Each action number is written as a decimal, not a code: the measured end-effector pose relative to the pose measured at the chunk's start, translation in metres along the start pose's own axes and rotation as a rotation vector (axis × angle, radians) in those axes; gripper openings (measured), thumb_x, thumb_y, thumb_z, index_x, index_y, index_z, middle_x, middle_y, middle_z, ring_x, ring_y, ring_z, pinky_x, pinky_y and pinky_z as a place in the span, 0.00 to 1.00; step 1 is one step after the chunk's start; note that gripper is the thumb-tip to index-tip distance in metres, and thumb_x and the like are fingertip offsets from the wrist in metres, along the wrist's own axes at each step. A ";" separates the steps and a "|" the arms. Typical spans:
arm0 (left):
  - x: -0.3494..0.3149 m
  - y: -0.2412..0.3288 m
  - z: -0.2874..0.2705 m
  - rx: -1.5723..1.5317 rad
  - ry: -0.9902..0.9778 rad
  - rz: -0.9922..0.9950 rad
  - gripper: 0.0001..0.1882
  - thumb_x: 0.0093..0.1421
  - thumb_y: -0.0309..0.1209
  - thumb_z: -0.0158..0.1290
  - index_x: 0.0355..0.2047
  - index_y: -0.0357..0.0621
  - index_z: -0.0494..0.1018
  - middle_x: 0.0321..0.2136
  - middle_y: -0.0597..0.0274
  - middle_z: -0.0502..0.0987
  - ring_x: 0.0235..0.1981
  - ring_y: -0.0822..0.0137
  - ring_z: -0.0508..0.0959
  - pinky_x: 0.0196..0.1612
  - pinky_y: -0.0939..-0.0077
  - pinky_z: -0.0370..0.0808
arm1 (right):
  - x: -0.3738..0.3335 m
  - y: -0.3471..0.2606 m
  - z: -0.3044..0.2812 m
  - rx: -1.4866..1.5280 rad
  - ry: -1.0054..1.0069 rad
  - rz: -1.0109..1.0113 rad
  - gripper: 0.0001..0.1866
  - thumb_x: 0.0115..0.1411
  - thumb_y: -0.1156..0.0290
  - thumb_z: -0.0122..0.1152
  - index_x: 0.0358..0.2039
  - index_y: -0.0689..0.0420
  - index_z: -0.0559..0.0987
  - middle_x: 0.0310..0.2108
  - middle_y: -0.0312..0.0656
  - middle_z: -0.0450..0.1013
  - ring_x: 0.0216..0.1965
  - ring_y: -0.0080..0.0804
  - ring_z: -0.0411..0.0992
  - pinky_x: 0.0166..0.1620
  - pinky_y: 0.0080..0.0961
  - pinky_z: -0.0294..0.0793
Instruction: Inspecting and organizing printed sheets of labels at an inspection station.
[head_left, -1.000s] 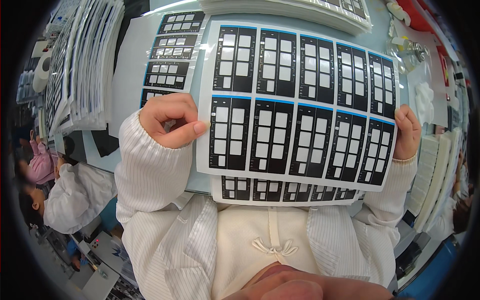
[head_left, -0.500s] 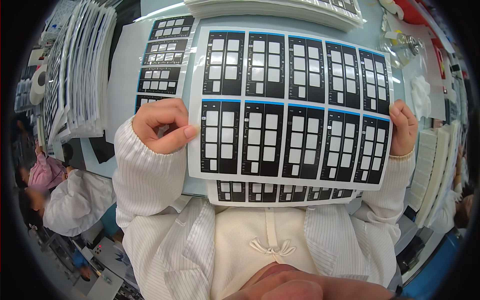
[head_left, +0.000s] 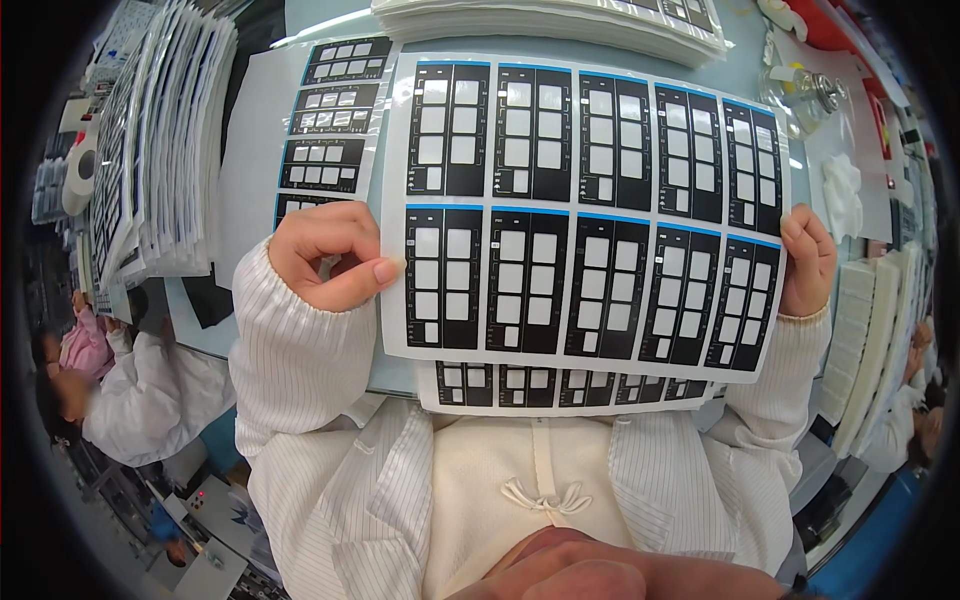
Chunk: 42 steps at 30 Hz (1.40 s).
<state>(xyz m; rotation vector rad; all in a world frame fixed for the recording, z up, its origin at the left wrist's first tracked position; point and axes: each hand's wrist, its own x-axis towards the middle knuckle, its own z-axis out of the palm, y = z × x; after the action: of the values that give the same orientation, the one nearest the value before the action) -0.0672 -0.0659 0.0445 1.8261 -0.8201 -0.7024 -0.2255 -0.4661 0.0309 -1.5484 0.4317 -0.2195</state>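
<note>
A large white sheet (head_left: 484, 203) printed with two rows of black panels, each with white windows and a blue top edge, is held up over the table. My left hand (head_left: 325, 255) pinches its left edge between thumb and curled fingers. At the right edge my right hand (head_left: 807, 262) grips the same sheet, its thumb partly hidden behind it. Below the lifted sheet, the lower edge of another printed sheet (head_left: 580, 408) shows near the table's front edge. Beyond my left hand lies one more printed sheet (head_left: 370, 140) with smaller panels turned sideways.
A thick stack of printed sheets (head_left: 550, 28) stands at the far edge. Tall piles of sheets (head_left: 165, 150) rise at the left. A clear glass bottle (head_left: 805, 98) and crumpled white tissue (head_left: 842, 195) are at the right. A co-worker in a white garment (head_left: 150, 400) sits at the left.
Both hands keep their grip on the sheet. Its left part has shifted slightly right and down with my left hand; the right side has hardly moved.
</note>
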 end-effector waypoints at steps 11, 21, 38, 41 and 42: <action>0.000 -0.002 -0.001 -0.006 -0.010 0.009 0.08 0.49 0.26 0.58 0.17 0.38 0.73 0.17 0.62 0.72 0.17 0.73 0.69 0.21 0.79 0.66 | 0.000 -0.002 0.000 0.064 -0.047 0.023 0.08 0.58 0.73 0.50 0.22 0.59 0.69 0.18 0.30 0.66 0.19 0.13 0.61 0.25 0.09 0.59; -0.001 -0.004 -0.007 -0.040 -0.054 0.012 0.08 0.50 0.25 0.55 0.18 0.36 0.71 0.19 0.62 0.71 0.20 0.73 0.69 0.25 0.79 0.66 | 0.002 -0.004 0.004 0.024 -0.024 0.059 0.10 0.59 0.70 0.48 0.21 0.56 0.66 0.16 0.28 0.63 0.17 0.12 0.56 0.22 0.09 0.54; 0.001 -0.002 -0.001 -0.058 -0.020 -0.038 0.09 0.51 0.25 0.54 0.16 0.36 0.70 0.18 0.63 0.71 0.20 0.74 0.68 0.26 0.80 0.66 | 0.006 0.002 0.000 0.029 -0.052 0.140 0.09 0.60 0.70 0.47 0.22 0.56 0.66 0.18 0.28 0.64 0.19 0.11 0.59 0.24 0.07 0.57; 0.001 -0.002 -0.001 -0.065 -0.025 -0.045 0.09 0.51 0.25 0.54 0.17 0.36 0.70 0.18 0.62 0.71 0.20 0.73 0.68 0.26 0.80 0.66 | 0.005 0.001 0.000 0.031 -0.045 0.136 0.09 0.59 0.70 0.47 0.22 0.56 0.66 0.17 0.28 0.64 0.18 0.11 0.58 0.24 0.08 0.57; 0.001 -0.002 -0.001 -0.067 -0.028 -0.042 0.09 0.51 0.25 0.54 0.17 0.36 0.70 0.18 0.62 0.71 0.20 0.73 0.68 0.26 0.80 0.66 | 0.004 0.001 0.001 0.029 -0.042 0.136 0.09 0.59 0.70 0.47 0.22 0.56 0.66 0.17 0.28 0.64 0.18 0.11 0.58 0.24 0.08 0.57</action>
<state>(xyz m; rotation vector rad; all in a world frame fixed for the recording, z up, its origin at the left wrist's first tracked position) -0.0652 -0.0658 0.0426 1.7812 -0.7690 -0.7748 -0.2219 -0.4672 0.0295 -1.4868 0.4968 -0.0873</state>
